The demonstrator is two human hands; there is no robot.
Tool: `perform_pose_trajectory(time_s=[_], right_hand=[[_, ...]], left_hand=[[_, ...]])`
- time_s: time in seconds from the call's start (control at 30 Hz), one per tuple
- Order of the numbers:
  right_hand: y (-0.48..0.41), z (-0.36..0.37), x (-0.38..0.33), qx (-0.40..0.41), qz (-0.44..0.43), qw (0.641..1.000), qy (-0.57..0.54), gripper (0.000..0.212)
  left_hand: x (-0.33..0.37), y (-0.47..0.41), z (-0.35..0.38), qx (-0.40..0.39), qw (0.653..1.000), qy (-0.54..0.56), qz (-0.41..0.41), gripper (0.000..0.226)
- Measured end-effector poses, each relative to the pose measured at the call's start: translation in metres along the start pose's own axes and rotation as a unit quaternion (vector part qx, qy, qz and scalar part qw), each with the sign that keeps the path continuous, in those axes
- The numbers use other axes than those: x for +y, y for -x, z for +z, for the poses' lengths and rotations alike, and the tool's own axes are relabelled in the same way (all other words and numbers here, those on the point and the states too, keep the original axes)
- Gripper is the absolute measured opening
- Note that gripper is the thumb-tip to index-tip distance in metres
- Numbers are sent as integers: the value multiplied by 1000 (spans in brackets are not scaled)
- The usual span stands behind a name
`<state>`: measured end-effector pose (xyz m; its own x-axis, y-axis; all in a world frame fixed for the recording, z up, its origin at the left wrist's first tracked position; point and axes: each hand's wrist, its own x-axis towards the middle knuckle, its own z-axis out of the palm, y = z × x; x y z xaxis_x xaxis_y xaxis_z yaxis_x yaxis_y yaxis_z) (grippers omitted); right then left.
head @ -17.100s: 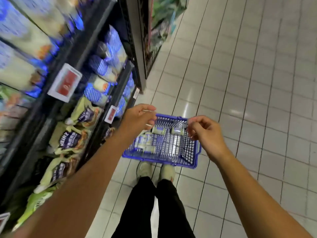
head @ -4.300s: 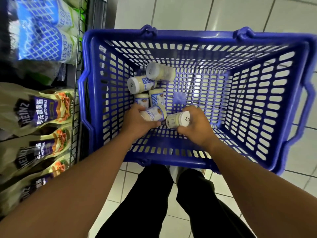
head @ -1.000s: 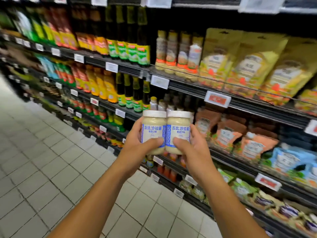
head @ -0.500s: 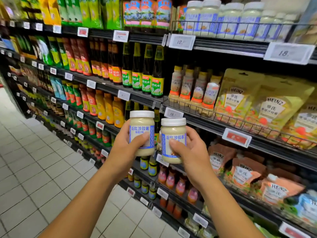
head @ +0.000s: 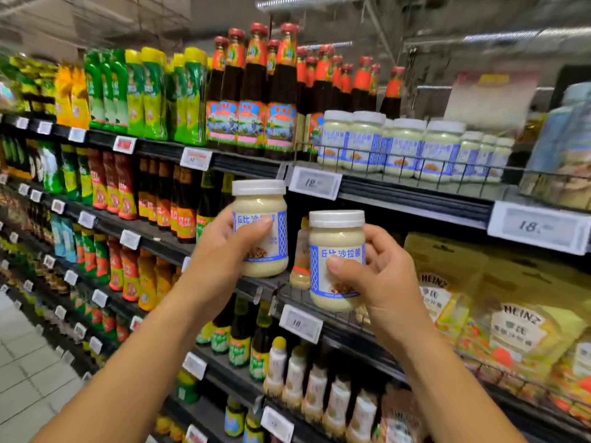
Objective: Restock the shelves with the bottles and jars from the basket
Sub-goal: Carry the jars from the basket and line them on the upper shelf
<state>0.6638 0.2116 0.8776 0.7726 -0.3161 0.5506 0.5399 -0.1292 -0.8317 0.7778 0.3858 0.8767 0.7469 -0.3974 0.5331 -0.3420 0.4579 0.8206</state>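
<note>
Left white-lidded jar (head: 259, 203), clear, cream sauce, blue-white label: upright mid-air, left hand (head: 220, 251) wrapped round it, thumb pressed on label. Right white-lidded jar (head: 335, 235), identical, lower: right hand (head: 383, 276) grips likewise. Matching jars (head: 403, 145) stand far right on black wire-railed shelf (head: 399, 193).

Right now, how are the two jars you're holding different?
The left jar, in the left hand, is held higher than the right jar, in the right hand. The thumb covers part of the left jar's writing; the right jar's writing shows whole. Both are upright, white-lidded, creamy, blue-labelled.
</note>
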Motion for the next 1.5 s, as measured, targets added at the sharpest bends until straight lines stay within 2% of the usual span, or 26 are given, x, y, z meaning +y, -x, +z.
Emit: perform_pose_trajectory(time_s=[0.17, 0.3, 0.4, 0.57, 0.63, 0.67, 0.8, 1.0, 1.17, 1.27, 1.5], right_hand=[[-40, -8, -30, -1, -32, 999, 7, 55], [-70, -16, -53, 20, -55, 998, 38, 56], [-91, -17, -68, 42, -68, 995, 65, 46], [-122, -17, -89, 101, -82, 986, 108, 39], [-132, -19, -98, 128, -78, 982, 114, 41], [-137, -21, -103, 137, -75, 981, 115, 43], [-152, -37, -121, 170, -65, 971, 154, 34], [-166, -69, -132, 238, -48, 946, 216, 32], [-173, -86, -129, 266, -21, 929, 258, 58], [-174, -94, -124, 238, -12, 917, 319, 45], [-166, -111, -120, 207, 5, 882, 424, 43]], left_hand=[[25, -59, 7, -62, 997, 1, 41, 25], [40, -104, 16, -124, 990, 32, 63, 27], [48, -136, 27, -153, 985, 60, 57, 19], [59, -183, 45, -204, 973, 94, 45, 36], [62, -199, 54, -227, 969, 85, 52, 33], [64, -206, 59, -238, 967, 75, 57, 33], [72, -225, 80, -272, 959, 29, 79, 60], [73, -246, 106, -284, 943, -91, 148, 63], [66, -254, 126, -301, 926, -161, 160, 74], [57, -258, 136, -296, 908, -236, 181, 73], [42, -257, 152, -243, 826, -422, 283, 70]])
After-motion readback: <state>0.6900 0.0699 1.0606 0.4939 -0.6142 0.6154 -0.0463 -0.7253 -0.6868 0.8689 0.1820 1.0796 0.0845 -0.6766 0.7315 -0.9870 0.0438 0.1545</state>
